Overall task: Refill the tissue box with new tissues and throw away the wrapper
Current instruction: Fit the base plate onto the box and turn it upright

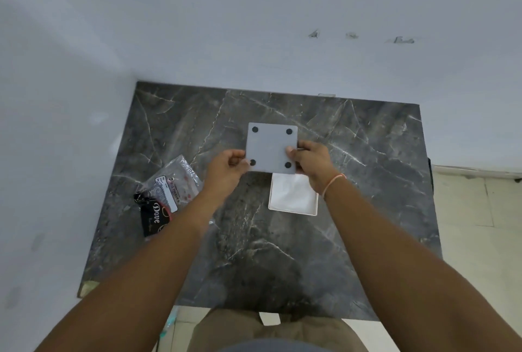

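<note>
Both hands hold up a grey square base panel (271, 148) with black round feet at its corners, above the dark marble table (282, 252). My left hand (226, 170) pinches its lower left edge; my right hand (312, 163) grips its right edge. Just below the panel, the white tissue box (292, 196) lies on the table with white tissues showing inside, partly hidden by my right wrist. The crumpled clear and black tissue wrapper (162, 196) lies on the table to the left of my left forearm.
White walls close in the table at the back and left. Beige tiled floor (474, 224) lies to the right and at the near edge. A small white scrap (269, 318) sits at the table's front edge.
</note>
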